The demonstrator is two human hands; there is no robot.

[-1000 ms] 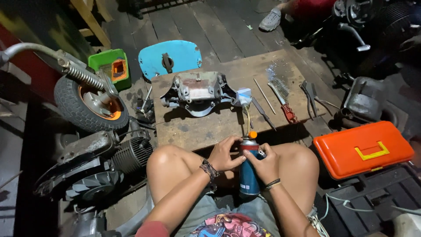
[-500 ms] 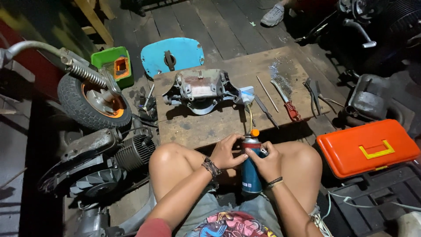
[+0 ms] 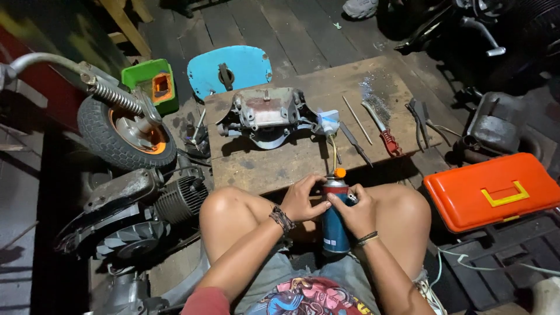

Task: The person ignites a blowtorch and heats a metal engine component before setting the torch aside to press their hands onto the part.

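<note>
Head view, both hands: the person is sitting with bare knees apart, holding a blue spray can upright between the thighs.
Left hand: it is closing its fingers around the can's shoulder, just left of the top, a braided wristband sitting behind it.
Right hand: it is wrapping the can from the right side, fingertips meeting the left hand's at the neck (whether they are pressing or only touching, the picture cannot tell).
Orange nozzle: it is standing free just above both grips, uncovered, pointing up toward the wooden board.
Ahead of the grip: a grey metal scooter part is lying on the board, well apart from the can.
Right of the grip: a red-handled tool and pliers are lying on the board; an orange toolbox is sitting beside the right knee.
Left of the grip: a small wheel and an engine block are resting on the floor.
Doing it well: judging by the pose, the can is wanting a steady upright hold, with fingers kept clear of the nozzle's mouth.
</note>
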